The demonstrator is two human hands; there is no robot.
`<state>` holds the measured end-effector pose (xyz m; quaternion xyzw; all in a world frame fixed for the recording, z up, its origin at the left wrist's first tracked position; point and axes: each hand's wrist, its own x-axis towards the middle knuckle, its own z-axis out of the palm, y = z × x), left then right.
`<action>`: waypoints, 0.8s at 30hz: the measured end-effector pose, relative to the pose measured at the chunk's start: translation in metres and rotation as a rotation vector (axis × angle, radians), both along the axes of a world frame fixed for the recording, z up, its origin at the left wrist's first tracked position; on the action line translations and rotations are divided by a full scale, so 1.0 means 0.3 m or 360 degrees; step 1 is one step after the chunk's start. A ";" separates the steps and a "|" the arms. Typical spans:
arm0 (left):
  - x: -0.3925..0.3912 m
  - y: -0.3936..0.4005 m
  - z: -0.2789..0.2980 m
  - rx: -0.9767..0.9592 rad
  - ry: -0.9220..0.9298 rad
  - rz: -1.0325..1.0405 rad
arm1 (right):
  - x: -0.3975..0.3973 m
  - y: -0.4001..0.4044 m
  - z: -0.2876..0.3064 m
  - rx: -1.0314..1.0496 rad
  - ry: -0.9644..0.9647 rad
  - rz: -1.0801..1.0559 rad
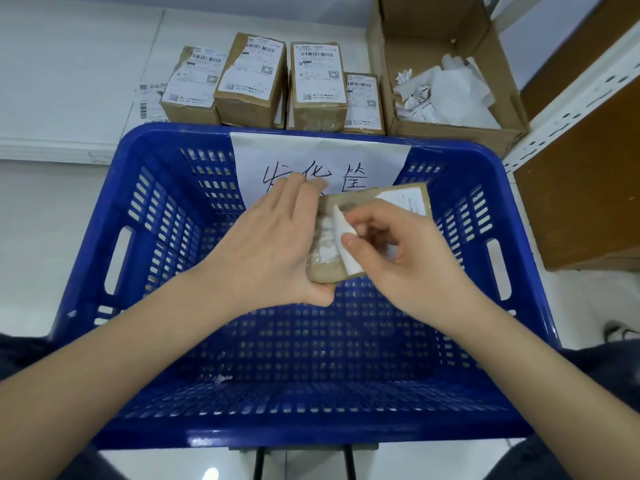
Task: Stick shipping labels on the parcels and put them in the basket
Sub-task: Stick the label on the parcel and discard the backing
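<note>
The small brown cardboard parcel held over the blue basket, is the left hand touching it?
Touching. The head view shows the left hand gripping the small brown cardboard parcel, thumb under its near edge and fingers over its far edge.

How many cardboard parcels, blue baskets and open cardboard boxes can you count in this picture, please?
Cardboard parcels: 5, four behind the basket and one held parcel
Blue basket: 1
Open cardboard box: 1
Total: 7

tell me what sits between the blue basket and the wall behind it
In the head view, a row of four labelled cardboard parcels stands between the blue basket and the wall.
</note>
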<state>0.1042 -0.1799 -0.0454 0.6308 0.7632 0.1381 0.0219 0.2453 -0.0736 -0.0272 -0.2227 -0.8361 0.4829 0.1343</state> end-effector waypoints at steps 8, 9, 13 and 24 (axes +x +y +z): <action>-0.014 0.013 0.019 -0.0018 -0.0306 -0.0031 | 0.002 0.032 0.029 -0.0167 0.0036 -0.0096; -0.016 0.013 0.027 -0.0031 -0.0320 -0.0014 | 0.000 0.036 0.034 -0.0212 0.0061 -0.0132; -0.030 0.013 0.053 0.0007 -0.0225 -0.0039 | -0.006 0.043 0.046 -0.0350 0.0149 -0.0288; -0.034 -0.002 0.052 0.0128 0.0024 -0.0172 | -0.003 0.066 0.070 -0.0390 -0.0211 -0.0131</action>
